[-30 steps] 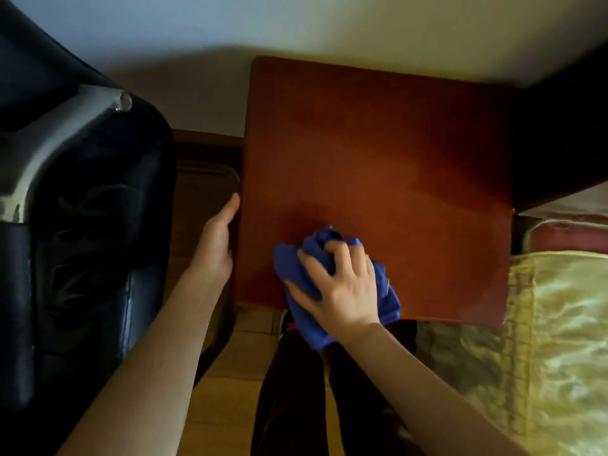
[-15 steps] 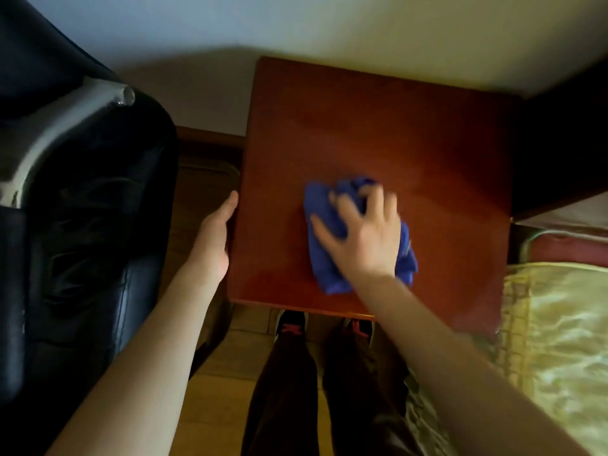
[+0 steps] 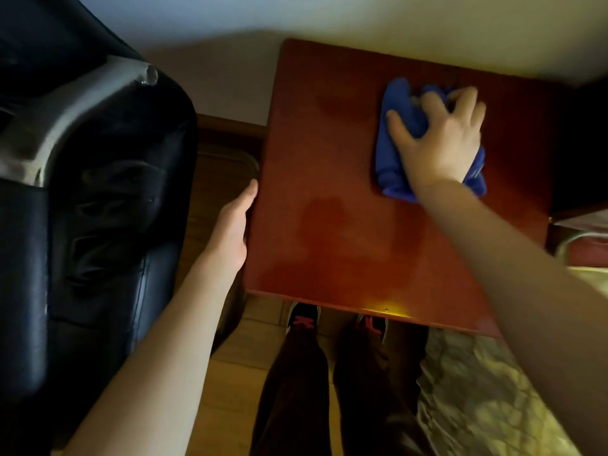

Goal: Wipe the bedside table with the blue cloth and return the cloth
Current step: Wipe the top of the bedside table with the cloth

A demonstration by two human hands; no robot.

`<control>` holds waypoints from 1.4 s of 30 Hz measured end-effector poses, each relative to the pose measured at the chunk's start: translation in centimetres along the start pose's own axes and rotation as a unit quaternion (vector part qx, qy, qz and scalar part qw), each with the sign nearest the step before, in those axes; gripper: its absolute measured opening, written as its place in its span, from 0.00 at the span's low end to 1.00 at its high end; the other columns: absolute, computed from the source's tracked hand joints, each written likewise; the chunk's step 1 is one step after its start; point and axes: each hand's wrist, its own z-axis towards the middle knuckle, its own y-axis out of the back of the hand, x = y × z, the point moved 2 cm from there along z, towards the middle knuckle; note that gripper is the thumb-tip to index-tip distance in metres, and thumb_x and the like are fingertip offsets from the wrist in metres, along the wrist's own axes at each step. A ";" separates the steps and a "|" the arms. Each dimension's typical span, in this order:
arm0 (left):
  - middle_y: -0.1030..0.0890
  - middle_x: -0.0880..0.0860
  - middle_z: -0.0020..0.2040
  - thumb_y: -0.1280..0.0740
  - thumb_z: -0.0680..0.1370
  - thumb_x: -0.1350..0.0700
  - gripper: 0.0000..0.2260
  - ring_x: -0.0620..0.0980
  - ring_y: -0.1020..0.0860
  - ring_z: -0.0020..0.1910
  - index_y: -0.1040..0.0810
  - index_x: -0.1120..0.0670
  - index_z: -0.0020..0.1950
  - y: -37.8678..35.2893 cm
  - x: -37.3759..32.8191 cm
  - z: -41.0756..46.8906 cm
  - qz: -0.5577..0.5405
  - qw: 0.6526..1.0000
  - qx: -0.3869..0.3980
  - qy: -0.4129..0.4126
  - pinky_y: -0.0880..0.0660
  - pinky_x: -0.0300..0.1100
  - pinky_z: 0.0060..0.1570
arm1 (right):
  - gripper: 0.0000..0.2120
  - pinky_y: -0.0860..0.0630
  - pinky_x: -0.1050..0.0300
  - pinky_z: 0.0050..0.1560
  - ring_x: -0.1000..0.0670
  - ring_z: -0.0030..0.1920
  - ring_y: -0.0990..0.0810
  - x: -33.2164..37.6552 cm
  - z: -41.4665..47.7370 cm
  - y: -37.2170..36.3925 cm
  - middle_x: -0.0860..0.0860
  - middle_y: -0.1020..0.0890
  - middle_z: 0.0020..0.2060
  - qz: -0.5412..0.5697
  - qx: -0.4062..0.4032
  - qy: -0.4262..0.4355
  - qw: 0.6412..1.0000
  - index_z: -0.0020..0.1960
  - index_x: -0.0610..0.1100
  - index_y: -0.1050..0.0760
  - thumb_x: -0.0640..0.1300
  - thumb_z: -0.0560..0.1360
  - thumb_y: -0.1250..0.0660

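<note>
Down at six o'clock, two dark trouser legs (image 3: pixel 329 390) and a pair of black shoes with pink marks (image 3: pixel 304 319) stand on the pale wood floor (image 3: pixel 230 373), toes tucked just under the front edge of the bedside table (image 3: pixel 329 192). At seven o'clock the bare left forearm runs up and in, and the left hand (image 3: pixel 233 225) lies flat against the table's left edge, fingers straight and together, thumb side toward the wood, gripping nothing. Hard on its left, at nine o'clock, looms a dark padded chair (image 3: pixel 82 209) with a silver arm, leaving only a narrow strip of floor beside the table. At four o'clock a patterned bedspread (image 3: pixel 493 390) crowds the table's front right corner. The right forearm crosses the red-brown top from five o'clock toward one. The right hand (image 3: pixel 441 139) presses palm down on the blue cloth (image 3: pixel 394 153), fingers spread apart and curled into the bunched fabric, thumb out to the left. Cloth and hand sit in the far right quarter of the top, near the back edge and close to the right edge. The whole left half and the front of the top lie bare, with faint smeared patches. Beyond the back edge, at twelve o'clock, the pale wall (image 3: pixel 329 14) stands flush; at two o'clock a dark shape butts the table's right side, too dim to tell.
</note>
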 end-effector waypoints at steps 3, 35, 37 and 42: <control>0.16 0.49 0.52 0.36 0.77 0.37 0.15 0.51 0.19 0.53 0.19 0.45 0.53 -0.5 -0.6 -0.8 -0.003 1.000 -0.010 0.009 0.24 0.51 0.57 | 0.20 0.28 0.46 0.45 0.37 0.49 0.26 2.0 -8.4 1.1 0.38 0.24 0.52 0.045 0.017 0.066 0.997 0.54 0.47 0.20 0.62 0.74 0.33; 0.15 0.49 0.54 0.32 0.74 0.39 0.19 0.49 0.17 0.53 0.20 0.47 0.61 0.5 0.6 1.5 -0.039 0.999 -0.011 -0.007 0.23 0.46 0.53 | 0.19 0.25 0.45 0.45 0.36 0.50 0.25 10.7 -0.4 -3.2 0.40 0.23 0.53 0.048 -0.021 0.067 0.996 0.50 0.45 0.20 0.61 0.73 0.34; 0.14 0.52 0.52 0.31 0.76 0.43 0.15 0.50 0.15 0.50 0.17 0.50 0.56 0.2 0.3 1.3 -0.055 0.998 -0.019 -0.001 0.21 0.44 0.48 | 0.18 0.26 0.46 0.44 0.37 0.47 0.25 10.1 -4.8 -1.7 0.39 0.22 0.52 0.063 -0.012 0.071 0.995 0.51 0.45 0.19 0.60 0.73 0.32; 0.15 0.55 0.56 0.33 0.77 0.44 0.17 0.52 0.16 0.54 0.18 0.53 0.60 0.5 0.2 1.2 -0.053 0.999 0.011 0.008 0.22 0.48 0.55 | 0.17 0.24 0.46 0.44 0.40 0.44 0.27 6.1 -20.2 2.0 0.42 0.24 0.49 0.088 0.070 0.184 0.976 0.54 0.48 0.17 0.59 0.74 0.30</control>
